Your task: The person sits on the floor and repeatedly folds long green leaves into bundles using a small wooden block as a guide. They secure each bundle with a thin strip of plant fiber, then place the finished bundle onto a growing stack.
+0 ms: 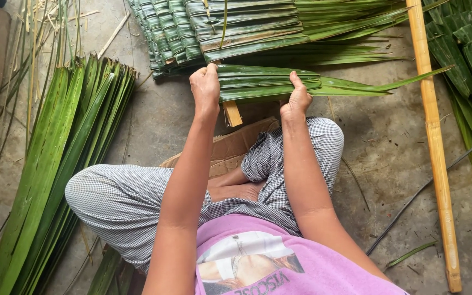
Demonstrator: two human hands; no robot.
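Note:
I sit cross-legged on a concrete floor. My left hand (205, 87) grips the left end of a folded bundle of green palm leaves (269, 83), where they wrap over a thin wooden slat (232, 113). My right hand (296, 100) presses on the same leaves a little further right, thumb up over their near edge. The leaf tips taper off to the right.
A finished panel of folded leaves (219, 27) lies just beyond the hands. A stack of long loose leaves (55, 164) lies at left. A bamboo pole (435, 142) runs down the right side, with more leaves (471, 54) beyond it. Cardboard (230, 145) sits under my legs.

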